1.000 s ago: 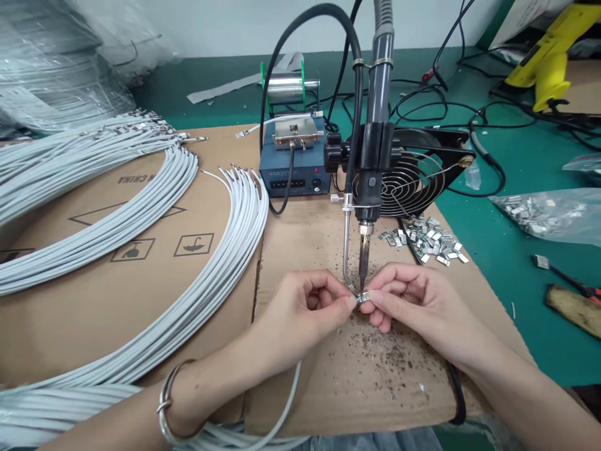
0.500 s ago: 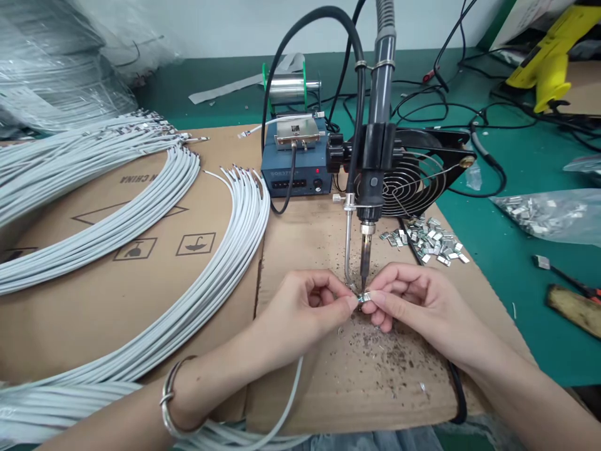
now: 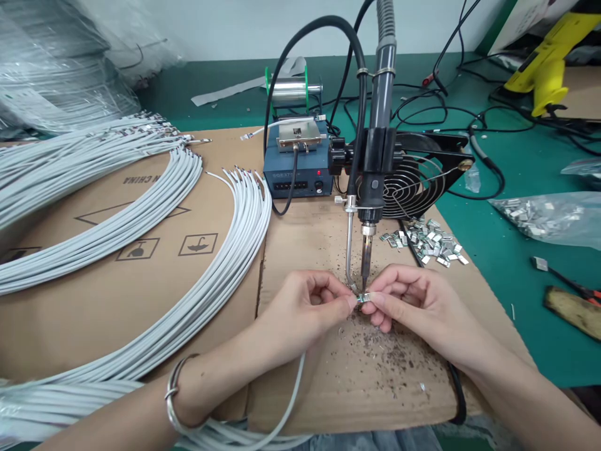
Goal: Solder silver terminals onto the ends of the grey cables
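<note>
My left hand [image 3: 312, 310] pinches the end of a white cable [image 3: 295, 398], whose length runs down from under the palm. Between finger and thumb of my right hand [image 3: 410, 300] is a small metal USB connector [image 3: 365, 297]. Cable end and connector meet right under the tip of an upright soldering iron [image 3: 365, 257], which is clamped in a stand. Beside the tip, a thin metal solder feed tube [image 3: 349, 250] bends in toward the same spot. My fingertips partly cover the joint, so whether the tip touches it I cannot tell.
Bundles of white cables [image 3: 225, 269] curve over the cardboard [image 3: 154, 300] on the left. Behind the iron stand a blue control box [image 3: 293, 169], a solder spool [image 3: 287, 89] and a black fan [image 3: 413, 175]. Loose connectors [image 3: 429, 241] lie in a pile at right, near a bag of connectors [image 3: 554, 216].
The whole view has shifted very slightly. Both hands keep their hold on the cable and connector beneath the iron tip, with almost no movement.
</note>
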Demonstrator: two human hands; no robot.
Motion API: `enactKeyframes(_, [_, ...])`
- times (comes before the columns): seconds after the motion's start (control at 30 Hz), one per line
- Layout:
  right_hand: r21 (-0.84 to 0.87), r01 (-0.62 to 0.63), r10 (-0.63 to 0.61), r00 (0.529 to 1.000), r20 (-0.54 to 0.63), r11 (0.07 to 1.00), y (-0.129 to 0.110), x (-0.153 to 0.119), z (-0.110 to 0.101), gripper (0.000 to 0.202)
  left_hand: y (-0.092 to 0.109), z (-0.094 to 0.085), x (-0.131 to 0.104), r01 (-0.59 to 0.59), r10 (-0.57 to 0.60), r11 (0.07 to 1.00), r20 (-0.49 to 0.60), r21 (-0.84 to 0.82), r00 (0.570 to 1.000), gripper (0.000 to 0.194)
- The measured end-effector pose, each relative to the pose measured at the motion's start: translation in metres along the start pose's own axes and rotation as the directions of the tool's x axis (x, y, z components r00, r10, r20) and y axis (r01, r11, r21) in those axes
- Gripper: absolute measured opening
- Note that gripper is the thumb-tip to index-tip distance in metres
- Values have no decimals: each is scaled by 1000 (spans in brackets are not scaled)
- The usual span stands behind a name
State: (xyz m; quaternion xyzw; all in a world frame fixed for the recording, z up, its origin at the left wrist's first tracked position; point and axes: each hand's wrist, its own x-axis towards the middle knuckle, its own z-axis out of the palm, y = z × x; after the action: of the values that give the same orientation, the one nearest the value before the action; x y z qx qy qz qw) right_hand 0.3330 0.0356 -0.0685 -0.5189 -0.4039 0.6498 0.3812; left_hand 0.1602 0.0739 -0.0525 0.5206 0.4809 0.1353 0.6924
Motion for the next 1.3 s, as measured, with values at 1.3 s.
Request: enactKeyframes(1.3, [-698,304,-379,924,51,649,8,-30,4,12,-16,5,-8,-110,99,984,80,143,992,18])
